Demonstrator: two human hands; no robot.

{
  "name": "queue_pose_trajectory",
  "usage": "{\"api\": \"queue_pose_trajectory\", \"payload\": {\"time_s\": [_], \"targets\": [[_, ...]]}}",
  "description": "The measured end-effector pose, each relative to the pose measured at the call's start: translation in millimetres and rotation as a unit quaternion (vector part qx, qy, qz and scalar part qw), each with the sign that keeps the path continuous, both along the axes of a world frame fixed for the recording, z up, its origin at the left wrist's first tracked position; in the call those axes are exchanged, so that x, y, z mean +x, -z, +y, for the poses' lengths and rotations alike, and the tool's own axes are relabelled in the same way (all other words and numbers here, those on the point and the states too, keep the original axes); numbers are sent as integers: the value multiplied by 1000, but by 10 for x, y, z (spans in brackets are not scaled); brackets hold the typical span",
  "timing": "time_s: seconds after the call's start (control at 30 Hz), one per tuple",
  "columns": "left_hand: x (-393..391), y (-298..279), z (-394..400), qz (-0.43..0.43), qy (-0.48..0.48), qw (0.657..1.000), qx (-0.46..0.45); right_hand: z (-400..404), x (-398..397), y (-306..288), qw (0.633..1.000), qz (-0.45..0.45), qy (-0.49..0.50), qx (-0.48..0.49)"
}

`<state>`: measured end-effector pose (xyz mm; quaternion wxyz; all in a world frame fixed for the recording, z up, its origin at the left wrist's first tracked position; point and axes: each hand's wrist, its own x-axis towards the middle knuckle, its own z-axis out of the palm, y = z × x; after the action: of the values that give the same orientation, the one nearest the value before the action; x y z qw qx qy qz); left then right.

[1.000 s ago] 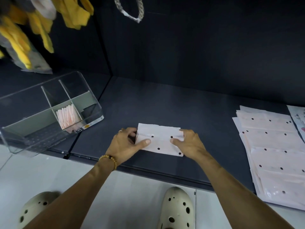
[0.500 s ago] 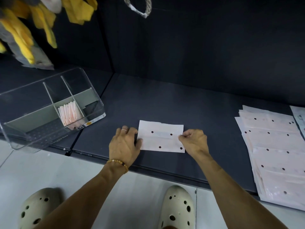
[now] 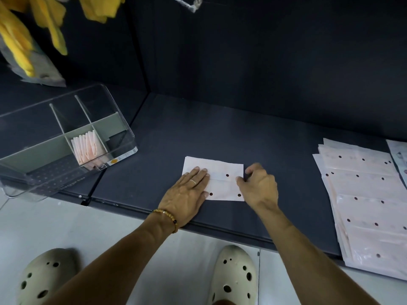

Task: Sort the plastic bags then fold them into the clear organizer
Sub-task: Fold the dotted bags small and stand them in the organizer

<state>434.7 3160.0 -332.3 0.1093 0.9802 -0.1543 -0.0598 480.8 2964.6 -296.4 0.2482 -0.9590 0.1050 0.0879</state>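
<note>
A pale pink plastic bag (image 3: pixel 222 172) with small round holes lies folded flat on the dark shelf (image 3: pixel 220 133), near its front edge. My left hand (image 3: pixel 187 194) presses flat on the bag's left half, fingers straight. My right hand (image 3: pixel 258 186) pinches the bag's right edge with curled fingers. The clear organizer (image 3: pixel 123 128) stands at the left, tilted, with grey dividers. Several folded pink bags (image 3: pixel 88 147) stand upright in its middle front compartment. A stack of unfolded pink bags (image 3: pixel 363 194) lies at the right.
Yellow and grey items (image 3: pixel 28 40) hang at the upper left above the organizer. A braided cord (image 3: pixel 189 4) hangs at the top. The dark back wall rises behind the shelf. Another printed bag (image 3: pixel 399 155) lies at the far right edge. My shoes stand on the pale floor below.
My left hand slid from the bag's left edge onto its surface and now presses it flat. My right hand stays at the right edge, pinching it.
</note>
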Motion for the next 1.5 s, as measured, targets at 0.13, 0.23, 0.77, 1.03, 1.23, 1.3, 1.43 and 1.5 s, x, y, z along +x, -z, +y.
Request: {"api": "queue_pose_trajectory", "payload": {"time_s": [0.13, 0.23, 0.77, 1.03, 1.23, 1.3, 1.43, 1.5], "targets": [[-5, 3, -10, -16, 2, 1000, -9, 279, -312, 106, 946, -203, -231, -101], [-25, -10, 1, -20, 6, 999, -41, 419, -471, 285, 939, -142, -309, -49], [58, -76, 41, 9, -10, 994, -108, -190, -398, 173, 909, -195, -355, -95], [128, -150, 136, 54, 31, 996, -70, -62, -351, 151, 916, -217, -325, -84], [126, -273, 96, -9, -65, 987, -144, -67, -235, 47, 960, -145, -239, 11], [87, -309, 157, 4, -132, 974, -183, -96, -159, 7, 979, -92, -166, 69], [19, -270, 215, 19, -214, 964, -155, -65, -71, -22, 991, 1, -93, 101], [28, -236, 177, 25, -239, 962, -132, -15, -61, -11, 994, 2, -71, 79]]}}
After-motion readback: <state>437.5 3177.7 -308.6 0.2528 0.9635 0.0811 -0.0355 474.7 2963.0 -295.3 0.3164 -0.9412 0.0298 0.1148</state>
